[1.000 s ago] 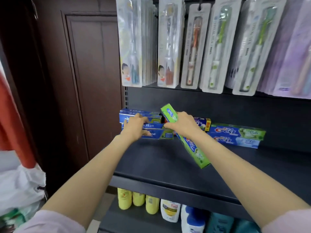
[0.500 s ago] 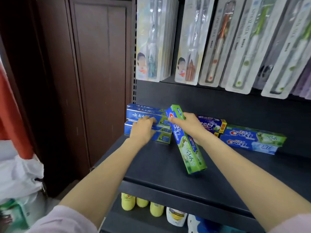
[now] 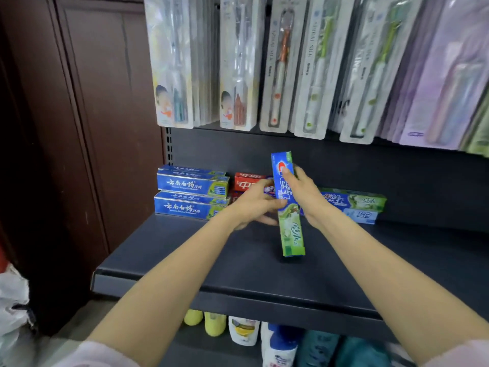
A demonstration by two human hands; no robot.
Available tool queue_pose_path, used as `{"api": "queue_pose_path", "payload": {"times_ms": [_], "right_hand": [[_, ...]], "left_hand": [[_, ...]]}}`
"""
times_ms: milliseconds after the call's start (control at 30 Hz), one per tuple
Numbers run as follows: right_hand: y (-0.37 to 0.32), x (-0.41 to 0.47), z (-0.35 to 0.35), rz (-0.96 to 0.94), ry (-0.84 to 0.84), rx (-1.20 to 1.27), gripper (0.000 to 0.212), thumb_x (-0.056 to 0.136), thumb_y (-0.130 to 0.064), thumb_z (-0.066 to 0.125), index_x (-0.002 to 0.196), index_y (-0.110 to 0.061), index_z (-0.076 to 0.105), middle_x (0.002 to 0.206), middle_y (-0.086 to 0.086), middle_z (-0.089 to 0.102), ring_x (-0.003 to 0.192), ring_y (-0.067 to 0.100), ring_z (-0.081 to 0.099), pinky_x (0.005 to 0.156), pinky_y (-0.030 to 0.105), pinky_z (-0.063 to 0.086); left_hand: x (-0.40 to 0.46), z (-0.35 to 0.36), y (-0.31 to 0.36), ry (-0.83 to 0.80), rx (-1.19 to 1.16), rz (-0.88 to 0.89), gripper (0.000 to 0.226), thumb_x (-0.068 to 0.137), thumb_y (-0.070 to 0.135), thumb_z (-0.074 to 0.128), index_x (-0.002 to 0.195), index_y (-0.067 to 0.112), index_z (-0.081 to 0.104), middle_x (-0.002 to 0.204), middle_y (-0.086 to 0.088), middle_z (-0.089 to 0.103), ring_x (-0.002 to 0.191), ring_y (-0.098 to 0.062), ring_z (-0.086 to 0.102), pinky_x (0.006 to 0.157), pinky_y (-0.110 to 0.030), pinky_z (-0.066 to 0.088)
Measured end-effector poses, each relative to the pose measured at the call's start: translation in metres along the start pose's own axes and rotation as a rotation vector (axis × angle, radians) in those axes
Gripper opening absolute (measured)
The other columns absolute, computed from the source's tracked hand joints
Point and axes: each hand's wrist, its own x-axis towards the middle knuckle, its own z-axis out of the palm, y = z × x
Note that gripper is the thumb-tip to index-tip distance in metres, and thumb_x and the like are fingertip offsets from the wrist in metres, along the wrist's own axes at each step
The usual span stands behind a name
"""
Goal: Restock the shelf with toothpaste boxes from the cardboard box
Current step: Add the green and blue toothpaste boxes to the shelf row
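A blue and green Crest toothpaste box stands nearly upright over the dark shelf. My right hand grips its upper half from the right. From the left, my left hand holds the box's middle, fingers curled against it. Behind them at the shelf's back lie two stacked blue boxes, red boxes and two Crest boxes lying flat. The cardboard box is out of view.
Carded toothbrush packs hang in a row above the shelf. Bottles stand on the lower shelf. A dark wooden panel lies to the left, with a white plastic bag at the lower left.
My left hand left the blue boxes and moved right onto the Crest box. The box turned from slanted to nearly upright, and the red boxes came into sight.
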Motion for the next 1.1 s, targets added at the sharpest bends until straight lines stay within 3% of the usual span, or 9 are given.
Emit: {"api": "queue_pose_path", "payload": {"times_ms": [67,133,267,333,400,500,700,800,1100], "right_hand": [[0.004,-0.010,-0.023,0.007,-0.054,-0.048,0.050,0.094,-0.038,0.049,0.141,-0.023,0.040,0.131,0.002,0.056,0.114,0.021,0.059,0.098,0.040,0.049],[0.011,-0.021,-0.048,-0.040,-0.096,-0.111,0.033,0.096,-0.022,0.049,0.129,-0.021,0.052,0.113,0.002,0.064,0.097,0.017,0.064,0.087,0.030,0.053],[0.027,-0.023,-0.095,-0.110,-0.039,-0.335,0.038,0.093,-0.014,0.055,0.131,-0.012,0.055,0.102,0.004,0.063,0.087,0.015,0.057,0.075,0.023,0.045],[0.035,-0.015,-0.115,-0.144,-0.022,-0.671,0.044,0.092,-0.017,0.057,0.136,-0.020,0.051,0.113,0.007,0.059,0.101,0.021,0.055,0.080,0.024,0.040],[0.042,-0.011,-0.131,-0.176,-0.032,-0.977,0.045,0.094,-0.018,0.055,0.137,-0.028,0.048,0.119,0.008,0.053,0.113,0.026,0.052,0.092,0.031,0.041],[0.050,-0.006,-0.146,-0.229,-0.037,-1.253,0.047,0.096,-0.018,0.049,0.139,-0.037,0.042,0.125,0.003,0.049,0.120,0.026,0.045,0.097,0.037,0.038],[0.087,0.018,-0.144,-0.309,0.093,-1.423,0.055,0.095,-0.014,0.050,0.141,-0.040,0.037,0.130,0.000,0.044,0.126,0.021,0.038,0.106,0.037,0.030],[0.109,0.024,-0.145,-0.179,0.126,-1.430,0.055,0.093,-0.013,0.053,0.139,-0.040,0.040,0.142,0.005,0.035,0.136,0.024,0.028,0.109,0.038,0.030],[0.107,0.022,-0.151,-0.037,0.106,-1.178,0.049,0.094,-0.012,0.049,0.141,-0.024,0.040,0.146,0.006,0.036,0.135,0.026,0.034,0.108,0.038,0.035]], "left_hand": [[0.011,0.021,0.002,0.067,-0.114,0.029,0.042,0.093,0.006,0.056,0.131,0.008,0.038,0.112,-0.012,0.065,0.083,-0.013,0.067,0.066,-0.030,0.061],[0.019,0.040,0.004,0.086,-0.235,0.023,0.042,0.093,0.003,0.055,0.131,0.005,0.036,0.119,-0.017,0.061,0.084,-0.016,0.067,0.066,-0.031,0.061],[0.028,0.069,0.010,0.145,-0.194,0.004,0.073,0.091,0.003,0.055,0.147,0.021,0.012,0.123,-0.010,0.062,0.093,-0.019,0.065,0.074,-0.028,0.057],[0.034,0.075,0.007,0.325,0.128,0.109,0.089,0.089,0.004,0.058,0.151,0.026,-0.002,0.142,-0.012,0.045,0.115,-0.020,0.054,0.089,-0.027,0.046],[0.038,0.076,0.003,0.444,0.585,0.232,0.088,0.085,0.009,0.062,0.151,0.030,0.007,0.155,-0.010,0.019,0.136,-0.026,0.035,0.104,-0.035,0.038],[0.048,0.082,-0.004,0.352,1.086,0.307,0.071,0.085,0.015,0.059,0.147,0.029,0.027,0.156,-0.004,0.019,0.141,-0.026,0.026,0.112,-0.043,0.030],[0.074,0.087,-0.028,0.142,1.545,0.268,0.056,0.093,0.025,0.046,0.147,0.031,0.029,0.156,-0.007,0.021,0.145,-0.026,0.013,0.118,-0.044,0.013],[0.083,0.088,-0.037,0.085,1.689,0.277,0.057,0.095,0.029,0.044,0.148,0.030,0.025,0.155,-0.009,0.018,0.144,-0.032,0.012,0.116,-0.044,0.015],[0.089,0.095,-0.030,0.040,1.427,0.165,0.053,0.094,0.019,0.044,0.145,0.022,0.032,0.142,-0.007,0.039,0.132,-0.028,0.035,0.107,-0.045,0.029]]}}
